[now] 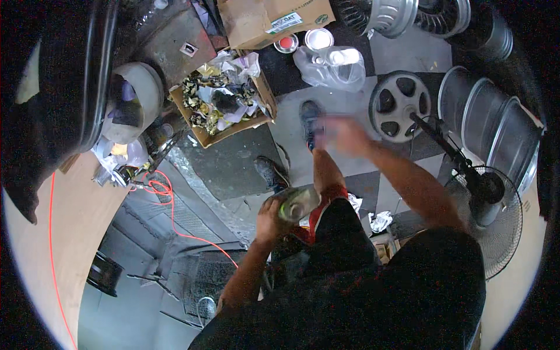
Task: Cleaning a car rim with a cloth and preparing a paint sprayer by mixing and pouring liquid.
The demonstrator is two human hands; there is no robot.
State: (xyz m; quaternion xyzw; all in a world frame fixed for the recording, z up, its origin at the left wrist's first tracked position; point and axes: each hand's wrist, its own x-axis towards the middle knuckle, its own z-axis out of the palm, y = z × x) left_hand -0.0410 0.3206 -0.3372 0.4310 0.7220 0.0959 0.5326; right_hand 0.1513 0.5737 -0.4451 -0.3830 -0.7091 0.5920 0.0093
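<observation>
My left hand (270, 217) is closed round a see-through container (303, 204) with a greenish rim and a round opening or base, held low in front of my legs. Whether anything is inside it cannot be made out. My right hand (347, 137) is stretched out ahead over my shoe (310, 119), smeared by motion. A reddish-purple blur shows at its fingers, so I cannot tell whether it holds something.
An open cardboard box (265, 96) full of crumpled paper and scraps stands ahead left. Near it are a clear plastic jug (335, 67), two round cans and a larger carton (251, 23). Wheel rims (466, 93) and a fan (496, 221) line the right. A red hose (175, 216) runs left.
</observation>
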